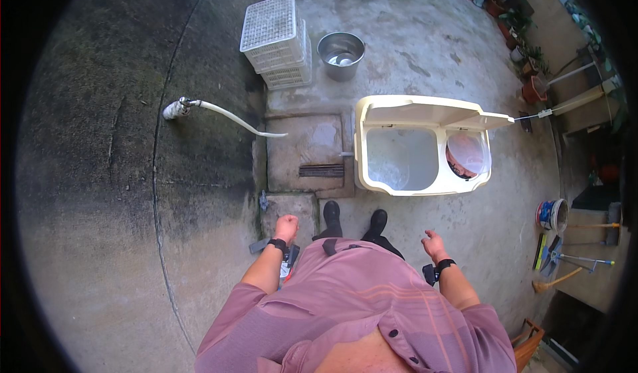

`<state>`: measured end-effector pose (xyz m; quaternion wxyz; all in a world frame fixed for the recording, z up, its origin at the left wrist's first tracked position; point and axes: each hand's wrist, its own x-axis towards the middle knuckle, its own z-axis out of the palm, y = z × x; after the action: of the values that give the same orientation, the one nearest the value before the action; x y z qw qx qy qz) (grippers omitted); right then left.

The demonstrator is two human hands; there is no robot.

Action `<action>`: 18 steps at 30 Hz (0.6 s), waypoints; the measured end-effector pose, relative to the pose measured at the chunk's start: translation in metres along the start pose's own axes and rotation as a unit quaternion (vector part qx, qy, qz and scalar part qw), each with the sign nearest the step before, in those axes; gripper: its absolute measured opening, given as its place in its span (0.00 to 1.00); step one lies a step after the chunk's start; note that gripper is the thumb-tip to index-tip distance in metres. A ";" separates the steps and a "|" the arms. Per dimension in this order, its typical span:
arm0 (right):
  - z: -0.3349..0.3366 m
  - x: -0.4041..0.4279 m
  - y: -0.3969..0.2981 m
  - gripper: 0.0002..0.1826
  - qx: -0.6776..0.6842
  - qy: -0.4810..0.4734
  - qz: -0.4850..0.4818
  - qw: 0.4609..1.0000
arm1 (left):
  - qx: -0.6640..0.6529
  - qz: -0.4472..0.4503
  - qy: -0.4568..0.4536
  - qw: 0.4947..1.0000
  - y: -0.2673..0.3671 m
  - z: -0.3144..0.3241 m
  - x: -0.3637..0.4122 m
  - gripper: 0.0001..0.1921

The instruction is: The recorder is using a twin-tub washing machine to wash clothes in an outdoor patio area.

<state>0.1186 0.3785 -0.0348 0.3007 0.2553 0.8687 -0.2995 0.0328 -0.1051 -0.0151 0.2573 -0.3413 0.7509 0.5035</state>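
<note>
My left hand [287,228] hangs with its fingers curled in a loose fist, above a low concrete block, and nothing shows in it. My right hand [433,245] hangs on the other side of my body, fingers loosely bent and partly apart, holding nothing visible. Both wrists wear black bands with small devices. Beyond my boots stands a cream twin-tub washing machine [398,192] with its lids raised. Its larger tub [402,158] appears to hold cloudy water. A translucent round cover [467,152] lies tilted over pink and dark fabric in the smaller tub. Neither hand touches the machine.
A white hose [234,117] runs from a wrapped wall tap [177,109] over a floor drain [321,171]. Stacked white plastic crates [276,39] and a metal bucket [341,56] stand farther off. Brooms, a paint bucket [552,215] and potted plants line the right side.
</note>
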 end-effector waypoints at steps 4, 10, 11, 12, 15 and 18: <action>0.004 0.004 0.007 0.25 0.015 0.009 -0.013 1.000 | 0.003 0.007 0.006 1.000 0.002 0.001 -0.001 0.07; 0.000 0.001 0.000 0.25 0.022 -0.002 -0.007 1.000 | 0.001 0.003 0.000 1.000 0.002 0.001 -0.002 0.07; -0.001 0.000 -0.002 0.25 0.021 -0.006 -0.001 1.000 | 0.001 0.002 0.001 1.000 0.002 0.001 -0.002 0.07; -0.001 0.000 0.000 0.25 0.021 -0.006 0.000 1.000 | 0.003 0.002 0.000 1.000 0.002 0.001 -0.002 0.07; -0.001 0.000 0.002 0.25 0.022 -0.004 -0.006 1.000 | 0.005 0.000 0.001 1.000 0.004 0.002 -0.003 0.07; -0.001 0.000 0.003 0.25 0.011 -0.004 -0.007 1.000 | 0.011 -0.011 -0.003 1.000 0.007 0.002 -0.005 0.07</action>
<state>0.1202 0.3808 -0.0350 0.2990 0.2513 0.8662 -0.3117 0.0310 -0.1000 -0.0082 0.2687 -0.3453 0.7515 0.4937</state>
